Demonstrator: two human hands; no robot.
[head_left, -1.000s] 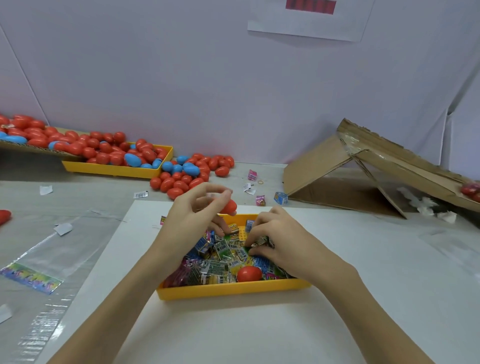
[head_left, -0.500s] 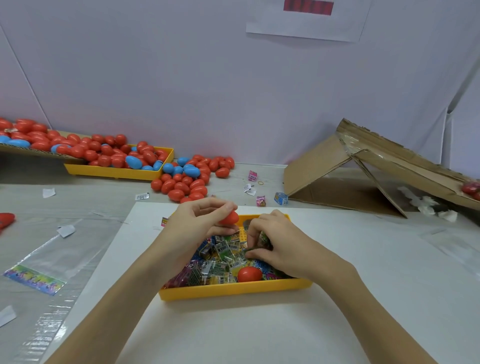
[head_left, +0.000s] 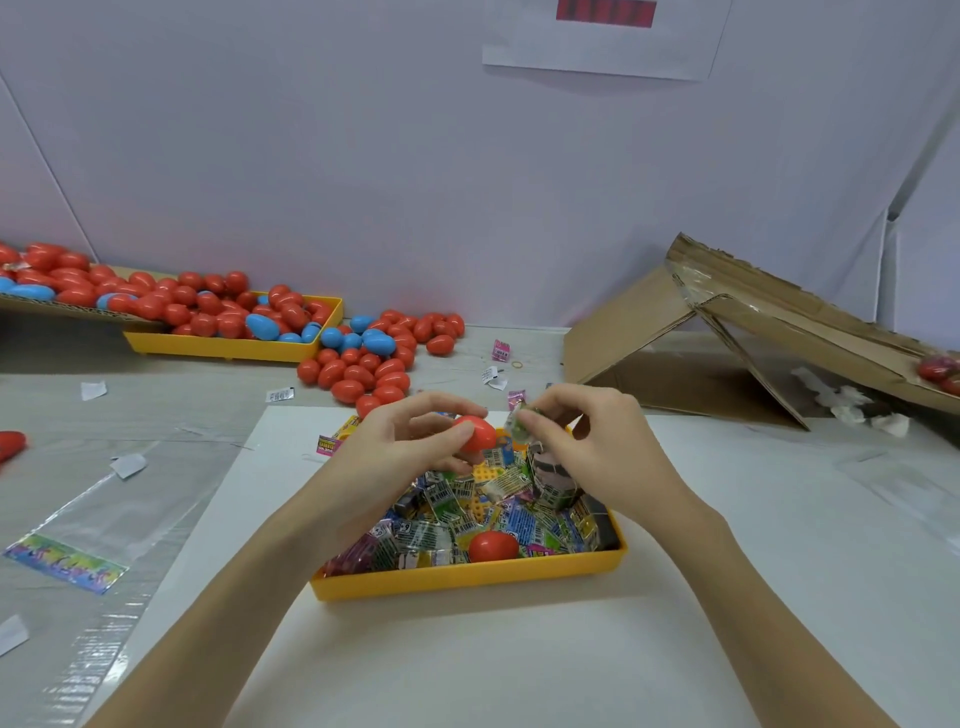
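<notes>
Left hand (head_left: 400, 457) grips red egg (head_left: 480, 434) over far edge of tray (head_left: 467, 579); right hand (head_left: 597, 447) pinches small packet (head_left: 519, 423). Egg likely light, stiff, slick: hold round middle. Packet soft, crinkly: pinch edge.

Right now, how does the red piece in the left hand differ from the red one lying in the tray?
The left hand grips the held red piece above the tray; the lying red piece rests among packets by its front wall. The right hand holds a small packet beside the held red piece; no hand touches the lying one. Both are glossy red.
</notes>
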